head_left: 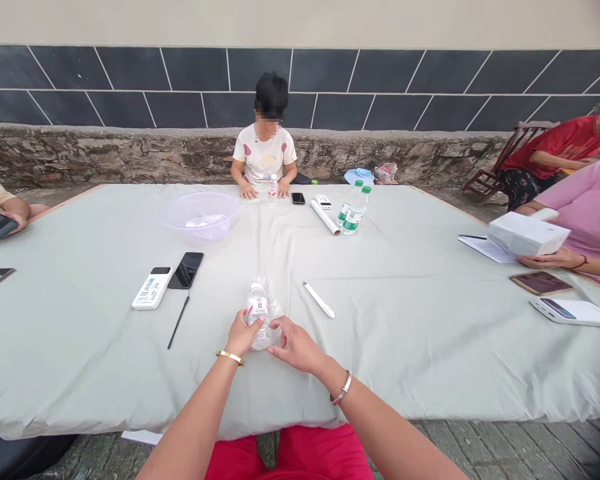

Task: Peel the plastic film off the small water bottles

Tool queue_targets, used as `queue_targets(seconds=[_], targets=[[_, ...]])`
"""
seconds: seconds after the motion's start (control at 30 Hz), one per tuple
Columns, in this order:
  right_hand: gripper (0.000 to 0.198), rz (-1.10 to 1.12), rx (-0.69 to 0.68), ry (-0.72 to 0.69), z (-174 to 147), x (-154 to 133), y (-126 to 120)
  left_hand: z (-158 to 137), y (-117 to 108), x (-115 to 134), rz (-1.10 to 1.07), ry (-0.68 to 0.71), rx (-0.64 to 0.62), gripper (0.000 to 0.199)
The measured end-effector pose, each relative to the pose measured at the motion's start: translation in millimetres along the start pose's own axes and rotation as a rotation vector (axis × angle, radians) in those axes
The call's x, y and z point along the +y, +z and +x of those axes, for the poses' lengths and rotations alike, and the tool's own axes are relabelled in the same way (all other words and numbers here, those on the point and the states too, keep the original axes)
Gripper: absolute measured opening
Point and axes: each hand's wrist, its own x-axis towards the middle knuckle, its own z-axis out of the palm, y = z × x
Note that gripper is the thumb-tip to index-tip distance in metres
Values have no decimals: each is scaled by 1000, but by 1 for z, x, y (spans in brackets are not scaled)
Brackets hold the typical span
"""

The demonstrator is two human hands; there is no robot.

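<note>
"The pale tablecloth point(405, 333) is wrinkled; how is the bottle point(259, 308) best handled?"

"Lightly: a gentle hold should steady it without denting it or snagging the clear plastic point(275, 305)."

"Where is it?"

"Between the hands: the left hand point(241, 335) grips its lower side; the right hand point(299, 343) curls, partly open, beside its base."

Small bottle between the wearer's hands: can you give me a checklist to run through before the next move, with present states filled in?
1. Left hand holding the small bottle: ok.
2. Right hand gripping the bottle too: not ok; its thumb and forefinger are apart beside it.
3. Clear plastic lying smooth: not ok, crumpled around the bottle.
4. Bottle fully inside the plastic: cannot tell.
5. White pen-like stick clear of both hands: ok.
6. Black phone clear of both hands: ok.
</note>
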Motion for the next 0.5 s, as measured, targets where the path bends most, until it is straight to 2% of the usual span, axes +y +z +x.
queue_targets(seconds=[0.1, 0.2, 0.23, 0.37, 0.5], targets=[[32, 1, -24, 67, -1, 4, 12, 2, -1, 1, -8, -12, -20, 74], [10, -62, -14, 28, -2, 9, 19, 1, -3, 4, -24, -30, -51, 75], [9, -104, -15, -7, -3, 10, 18, 1, -4, 6, -31, -37, -64, 75], [20, -304, -92, -158, -8, 14, 8, -3, -9, 12, -65, -66, -118, 71], [27, -401, -115, -147, -11, 22, -2, -5, -16, 16, -54, -67, -181, 53]])
